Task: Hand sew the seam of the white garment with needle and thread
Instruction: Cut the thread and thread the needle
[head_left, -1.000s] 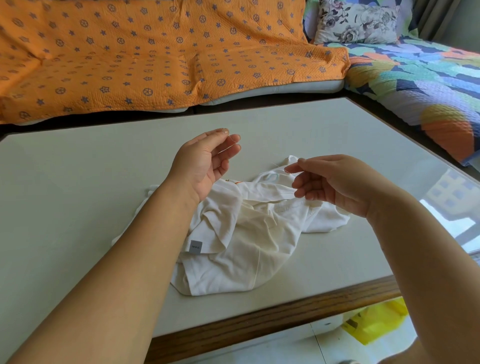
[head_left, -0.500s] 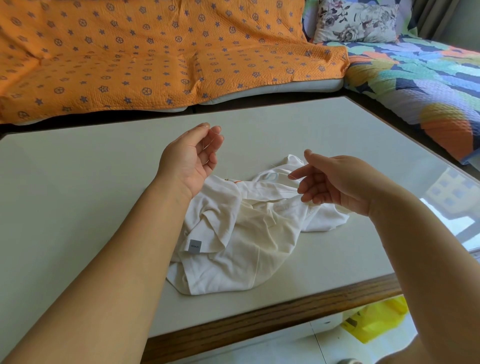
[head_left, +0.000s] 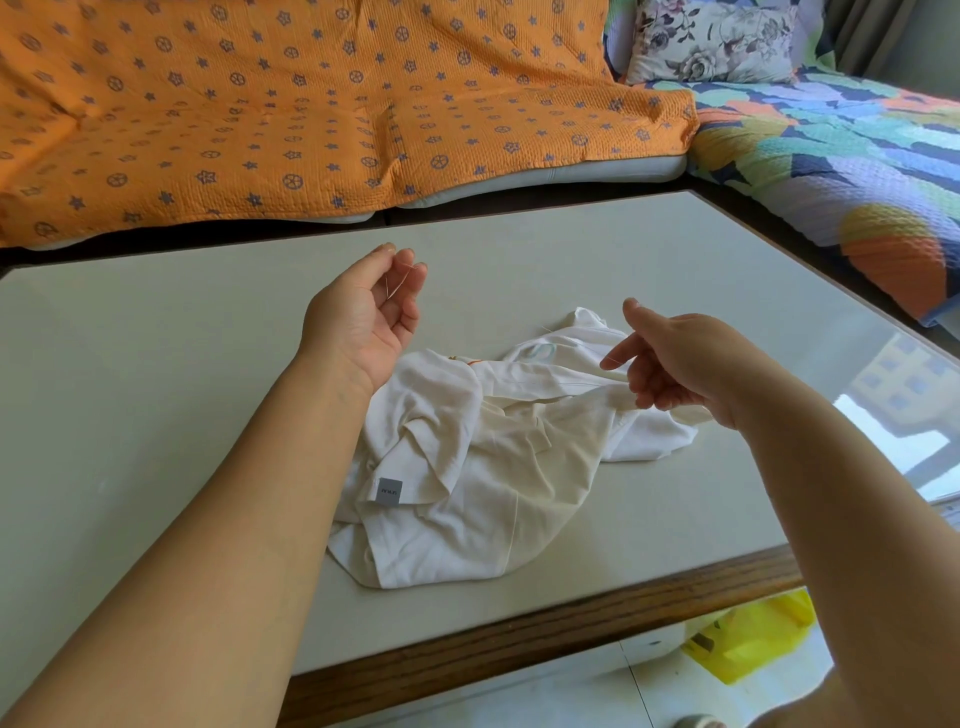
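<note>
Soft white garment (head_left: 467, 483), crumpled, small grey label (head_left: 388, 491), lying mid-way on a smooth pale table (head_left: 156, 389) with wooden edge, left hand (head_left: 363, 322) above it, curled fingertips and thumb together pinching fine thread (head_left: 396, 286), right hand (head_left: 680, 364) with thumb and forefinger apart, other fingers curled, grip unclear

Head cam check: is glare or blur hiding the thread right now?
Head view: sharp, soft daylight; window glare sits on the right of the table, off the white garment; the thread is only a faint line at the left hand; wide-angle stretch toward the corners.
</note>
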